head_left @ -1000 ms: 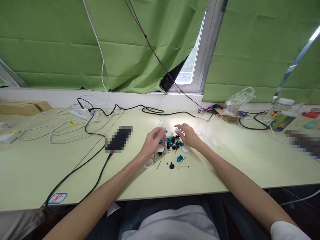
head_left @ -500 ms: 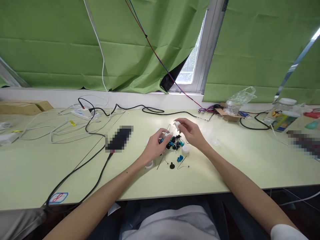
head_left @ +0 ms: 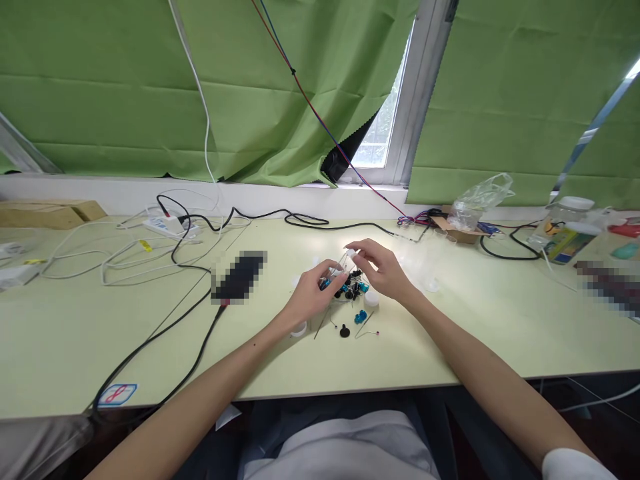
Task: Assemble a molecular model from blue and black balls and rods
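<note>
Above a pile of small parts, my left hand [head_left: 311,292] is closed around a small clear container [head_left: 339,271], largely hidden by the fingers. Thin wire-like pieces show at its upper end. My right hand [head_left: 384,272] pinches a small white cap [head_left: 351,253] at the container's top; whether the two touch I cannot tell. Under the hands lie black and blue parts [head_left: 350,291] with thin metal stems. Closer to me are a blue piece [head_left: 361,317], a black disc-shaped piece [head_left: 345,331] and a bent metal wire [head_left: 367,333]. A white round lid [head_left: 371,299] sits beside the pile.
Another white ring-shaped lid [head_left: 299,329] lies below my left wrist. A dark phone-like object [head_left: 240,277] with a cable is to the left. Black cable [head_left: 260,215] runs along the back. A cardboard box [head_left: 457,230] with a plastic bag stands at back right.
My right hand has moved slightly left and down, bringing the white cap closer to the top of the clear container. My left hand has barely moved.
</note>
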Available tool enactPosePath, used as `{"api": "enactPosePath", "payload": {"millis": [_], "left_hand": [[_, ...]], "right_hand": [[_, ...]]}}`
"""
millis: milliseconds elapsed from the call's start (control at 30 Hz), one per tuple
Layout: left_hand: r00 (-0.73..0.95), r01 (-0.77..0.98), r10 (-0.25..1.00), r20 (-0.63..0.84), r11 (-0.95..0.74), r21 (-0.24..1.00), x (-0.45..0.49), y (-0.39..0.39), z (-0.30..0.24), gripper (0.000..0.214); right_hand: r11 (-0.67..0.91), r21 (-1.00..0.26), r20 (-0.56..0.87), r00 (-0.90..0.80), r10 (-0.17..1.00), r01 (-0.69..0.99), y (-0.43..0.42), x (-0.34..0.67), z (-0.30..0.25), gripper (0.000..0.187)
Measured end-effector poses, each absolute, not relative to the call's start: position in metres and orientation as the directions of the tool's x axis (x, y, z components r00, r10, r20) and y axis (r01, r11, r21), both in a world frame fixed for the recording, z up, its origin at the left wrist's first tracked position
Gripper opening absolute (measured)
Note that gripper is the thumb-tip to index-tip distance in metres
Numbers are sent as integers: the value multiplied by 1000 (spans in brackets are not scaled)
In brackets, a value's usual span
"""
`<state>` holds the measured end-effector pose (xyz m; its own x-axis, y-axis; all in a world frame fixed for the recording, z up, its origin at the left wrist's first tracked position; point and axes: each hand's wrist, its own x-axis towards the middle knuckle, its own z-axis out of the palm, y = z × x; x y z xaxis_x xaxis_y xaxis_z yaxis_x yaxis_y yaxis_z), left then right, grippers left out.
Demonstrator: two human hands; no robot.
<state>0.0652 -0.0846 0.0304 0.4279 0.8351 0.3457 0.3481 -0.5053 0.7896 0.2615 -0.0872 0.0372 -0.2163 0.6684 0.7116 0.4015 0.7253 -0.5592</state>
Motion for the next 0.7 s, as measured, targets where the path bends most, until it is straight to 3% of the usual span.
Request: {"api": "enactPosePath", "payload": {"millis": [700], "left_hand": [[476, 310, 823, 309, -486, 817, 61, -85, 36, 37]], "right_hand": [[728, -578, 680, -276, 680, 369, -85, 266, 38, 27]]}}
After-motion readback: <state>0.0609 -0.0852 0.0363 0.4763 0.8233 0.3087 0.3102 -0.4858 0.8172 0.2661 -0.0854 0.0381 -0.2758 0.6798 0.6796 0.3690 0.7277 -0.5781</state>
